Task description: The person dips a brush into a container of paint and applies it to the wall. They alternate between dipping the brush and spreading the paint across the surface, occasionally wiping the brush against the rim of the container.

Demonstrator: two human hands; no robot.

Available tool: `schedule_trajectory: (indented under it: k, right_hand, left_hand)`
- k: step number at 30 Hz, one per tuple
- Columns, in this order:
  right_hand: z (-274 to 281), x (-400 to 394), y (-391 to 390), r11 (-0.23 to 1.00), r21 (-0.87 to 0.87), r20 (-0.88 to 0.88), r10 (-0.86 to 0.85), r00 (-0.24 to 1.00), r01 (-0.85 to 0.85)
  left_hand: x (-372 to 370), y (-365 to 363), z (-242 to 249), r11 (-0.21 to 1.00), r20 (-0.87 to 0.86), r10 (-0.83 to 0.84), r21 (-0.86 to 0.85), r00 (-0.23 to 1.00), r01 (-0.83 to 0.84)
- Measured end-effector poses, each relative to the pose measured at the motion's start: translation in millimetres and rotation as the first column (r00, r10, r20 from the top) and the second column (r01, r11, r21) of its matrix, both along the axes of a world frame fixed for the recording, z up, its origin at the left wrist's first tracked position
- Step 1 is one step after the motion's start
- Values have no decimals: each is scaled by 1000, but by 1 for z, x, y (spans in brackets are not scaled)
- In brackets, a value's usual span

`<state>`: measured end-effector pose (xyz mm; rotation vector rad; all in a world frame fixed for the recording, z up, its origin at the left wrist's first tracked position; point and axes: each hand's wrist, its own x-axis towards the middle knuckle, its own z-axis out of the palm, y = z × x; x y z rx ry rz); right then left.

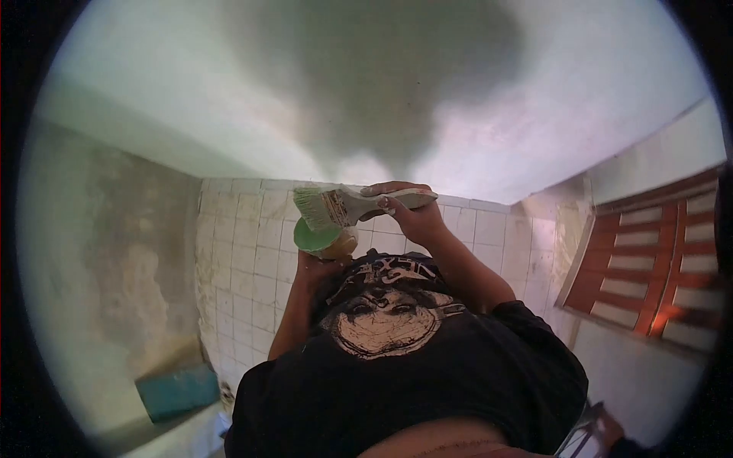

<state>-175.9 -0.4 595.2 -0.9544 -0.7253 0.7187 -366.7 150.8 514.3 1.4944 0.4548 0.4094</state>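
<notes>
A wide paintbrush (pixel 343 206) with pale green bristles lies across the middle of the view, its bristles pointing left. My right hand (pixel 408 210) is closed around its handle, with paint smears on the fingers. Just below the bristles is a small cup of light green paint (pixel 317 237). My left hand (pixel 324 267) holds this cup from underneath, its fingers partly hidden behind the cup and the dark shirt. The brush head overlaps the cup's rim in view; whether they touch I cannot tell.
White tiles (pixel 252 252) line the lower wall, below a pale painted surface (pixel 305 114). A red-brown wooden shutter (pixel 641 259) is on the right. At the lower left is a teal box (pixel 177 393). Part of another person's hand (pixel 609 427) shows at the lower right.
</notes>
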Motion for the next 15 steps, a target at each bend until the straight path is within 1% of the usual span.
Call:
schedule_trajectory:
  k: [1, 3, 5, 7, 10, 11, 12, 13, 14, 15]
  right_hand:
    - [0, -6, -2, 998, 0, -6, -55, 998, 55]
    - [2, -13, -4, 989, -6, 22, -147, 989, 147]
    - [-2, -21, -5, 972, -10, 49, -234, 971, 235]
    - [-10, -31, -2, 952, 28, 6, -304, 953, 304]
    - [-15, -42, -1, 905, 28, 49, -426, 904, 425]
    - [-17, -46, 0, 895, 31, 45, -447, 894, 446]
    - [-18, -50, 0, 872, 24, 3, -489, 872, 489]
    - [-18, -52, 1, 850, 14, -39, -525, 850, 526]
    - [-22, -54, 4, 844, 11, -39, -535, 844, 536]
    - [-28, -56, 8, 831, 65, -134, -542, 830, 553]
  left_hand:
    - [1, 8, -5, 999, 0, -43, 0, 999, 43]
    - [11, 23, -7, 968, -1, -143, 209, 990, 140]
    - [19, 35, -10, 950, -19, -218, 225, 976, 217]
    - [24, 47, -11, 926, -34, -285, 247, 958, 285]
    - [30, 67, -11, 890, 4, -371, 287, 928, 355]
    - [36, 78, -14, 847, -43, -428, 330, 903, 417]
    - [41, 89, -16, 798, -93, -477, 369, 874, 476]
    - [47, 98, -17, 789, -98, -492, 370, 865, 490]
    - [52, 104, -15, 747, -95, -530, 418, 843, 517]
    - [56, 110, -13, 706, -94, -563, 461, 821, 537]
